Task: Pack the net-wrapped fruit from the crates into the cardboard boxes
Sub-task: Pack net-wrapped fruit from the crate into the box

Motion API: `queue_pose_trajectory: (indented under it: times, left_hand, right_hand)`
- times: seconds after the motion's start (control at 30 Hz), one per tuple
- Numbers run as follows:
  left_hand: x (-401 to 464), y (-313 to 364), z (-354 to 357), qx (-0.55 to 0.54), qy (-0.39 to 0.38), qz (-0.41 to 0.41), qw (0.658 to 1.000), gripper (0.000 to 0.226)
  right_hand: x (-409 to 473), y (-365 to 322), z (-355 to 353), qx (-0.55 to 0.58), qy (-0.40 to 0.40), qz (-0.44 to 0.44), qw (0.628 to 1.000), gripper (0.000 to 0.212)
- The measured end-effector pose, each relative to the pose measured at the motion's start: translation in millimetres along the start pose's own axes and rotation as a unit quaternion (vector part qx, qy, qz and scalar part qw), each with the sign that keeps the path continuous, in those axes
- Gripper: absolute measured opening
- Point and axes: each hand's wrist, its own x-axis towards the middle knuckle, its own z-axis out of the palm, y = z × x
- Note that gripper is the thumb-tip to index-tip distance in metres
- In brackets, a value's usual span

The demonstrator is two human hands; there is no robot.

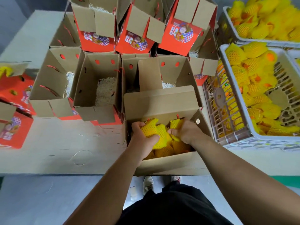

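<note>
An open cardboard box [164, 161] stands at the table's near edge, partly filled with fruit in yellow foam nets. My left hand [142, 137] grips one net-wrapped fruit [153, 131] over the box's left side. My right hand [186, 130] holds another net-wrapped fruit [176, 124] just to the right of it, inside the box. A white plastic crate [230, 88] on the right holds several more yellow-netted fruits [253, 82]. A second crate [227, 15] full of netted fruit sits behind it.
Several open cardboard boxes [97, 88] lined with pale shredded paper stand behind and to the left. Red printed boxes [97, 38] are stacked at the back. More red boxes [13, 127] lie at the left edge. My shoes [148, 184] show below the table's edge.
</note>
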Motion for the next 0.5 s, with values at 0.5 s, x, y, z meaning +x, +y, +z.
queue_pose_trajectory:
  times: [0.5]
  left_hand:
    - [-11.7, 17.4, 3.7, -0.031, -0.101, -0.028, 0.994, 0.074]
  right_hand:
    - [-46.4, -18.2, -2.1, 0.258, -0.043, -0.144, 0.954, 0.035]
